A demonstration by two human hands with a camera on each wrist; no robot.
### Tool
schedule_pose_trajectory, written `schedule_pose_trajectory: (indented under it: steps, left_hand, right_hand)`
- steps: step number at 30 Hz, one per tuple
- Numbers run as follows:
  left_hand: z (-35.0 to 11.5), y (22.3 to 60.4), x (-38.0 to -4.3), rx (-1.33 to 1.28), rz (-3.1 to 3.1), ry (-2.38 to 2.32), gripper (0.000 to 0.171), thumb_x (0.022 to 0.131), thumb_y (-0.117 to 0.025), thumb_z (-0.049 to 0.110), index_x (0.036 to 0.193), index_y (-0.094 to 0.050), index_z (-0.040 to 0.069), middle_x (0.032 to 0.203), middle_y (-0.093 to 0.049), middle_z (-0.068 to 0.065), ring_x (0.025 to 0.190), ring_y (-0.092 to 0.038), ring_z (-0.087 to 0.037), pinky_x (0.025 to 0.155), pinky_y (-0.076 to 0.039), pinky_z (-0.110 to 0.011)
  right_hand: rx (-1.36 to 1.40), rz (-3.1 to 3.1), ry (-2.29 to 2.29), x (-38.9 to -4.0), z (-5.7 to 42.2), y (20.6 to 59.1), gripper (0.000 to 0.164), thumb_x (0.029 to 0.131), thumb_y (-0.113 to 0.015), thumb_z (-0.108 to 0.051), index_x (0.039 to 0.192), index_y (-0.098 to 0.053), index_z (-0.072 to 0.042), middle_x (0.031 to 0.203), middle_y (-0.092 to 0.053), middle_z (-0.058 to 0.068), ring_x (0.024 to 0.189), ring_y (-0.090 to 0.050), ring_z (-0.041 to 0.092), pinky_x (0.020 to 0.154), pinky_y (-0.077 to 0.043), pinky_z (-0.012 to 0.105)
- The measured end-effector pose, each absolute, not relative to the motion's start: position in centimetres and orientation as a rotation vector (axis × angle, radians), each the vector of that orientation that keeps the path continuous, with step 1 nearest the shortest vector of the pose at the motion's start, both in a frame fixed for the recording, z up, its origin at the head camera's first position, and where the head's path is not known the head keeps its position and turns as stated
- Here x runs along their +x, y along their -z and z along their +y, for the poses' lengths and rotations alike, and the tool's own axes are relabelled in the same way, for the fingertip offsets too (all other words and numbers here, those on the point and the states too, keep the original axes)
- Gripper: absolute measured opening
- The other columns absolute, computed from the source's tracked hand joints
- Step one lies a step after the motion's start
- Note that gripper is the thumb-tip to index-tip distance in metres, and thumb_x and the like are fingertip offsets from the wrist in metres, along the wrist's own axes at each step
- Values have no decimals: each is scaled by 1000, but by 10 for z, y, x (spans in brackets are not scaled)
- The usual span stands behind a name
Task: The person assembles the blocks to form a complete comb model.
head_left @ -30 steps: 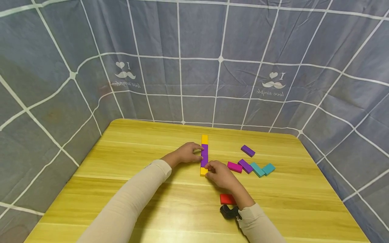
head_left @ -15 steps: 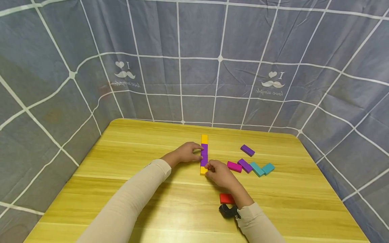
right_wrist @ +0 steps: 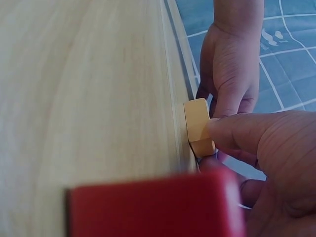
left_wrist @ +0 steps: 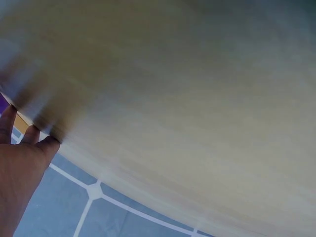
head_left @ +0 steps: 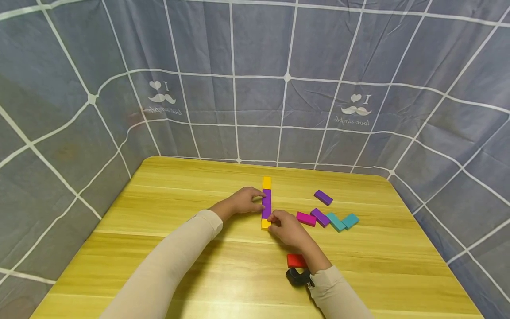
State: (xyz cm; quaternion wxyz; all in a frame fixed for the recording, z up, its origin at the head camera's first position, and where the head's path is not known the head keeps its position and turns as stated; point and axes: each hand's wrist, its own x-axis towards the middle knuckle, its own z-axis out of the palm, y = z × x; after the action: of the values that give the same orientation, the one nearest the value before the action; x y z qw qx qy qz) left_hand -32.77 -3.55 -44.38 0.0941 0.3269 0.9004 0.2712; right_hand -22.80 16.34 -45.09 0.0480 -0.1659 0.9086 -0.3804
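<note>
A straight row of blocks runs away from me in the head view: a yellow block at the far end, a purple stretch in the middle and a near yellow block. My left hand touches the left side of the purple stretch with extended fingertips and thumb. From the right, my right hand pinches the near yellow block between thumb and fingers. In the right wrist view the thumb lies against that block, and the other fingers are partly hidden below it.
Right of the row lie a pink block, a purple block and two teal blocks. Behind them is another purple block. A red block sits partly under my right forearm. A grey tiled-pattern curtain surrounds the wooden table.
</note>
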Motion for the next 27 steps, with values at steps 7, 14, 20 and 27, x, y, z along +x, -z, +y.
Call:
schedule_pose_trajectory:
  steps: [7,14,20,27]
  left_hand:
    - [-36,445,-327,1025,2681,-788,44,94,-69,24,131,-63,2,130,-64,-13,124,-56,-29,109,-39,-39]
    - [-38,447,-323,1087,2676,-752,42,96,-66,24,132,-63,3,130,-63,-11,123,-56,-27,108,-40,-39]
    - [-41,444,-314,1069,2662,-703,46,95,-66,27,134,-60,2,134,-61,-12,129,-51,-29,116,-27,-40]
    - [-39,444,-308,1079,2649,-678,49,96,-66,29,137,-58,3,139,-57,-14,135,-47,-29,119,-18,-44]
  right_hand:
    - [-498,2766,1164,-227,162,448,10,89,-69,-4,98,-66,-8,89,-60,0,81,-53,18,76,-47,36]
    - [-492,2750,1175,-226,162,447,10,89,-69,-4,98,-67,-8,89,-61,0,82,-53,18,76,-47,36]
    - [-498,2739,1176,-226,162,447,10,90,-69,-6,98,-66,-9,86,-57,0,80,-52,18,73,-46,34]
    - [-458,2698,1202,-226,165,445,8,91,-69,-9,99,-67,-11,89,-59,0,83,-53,18,77,-46,35]
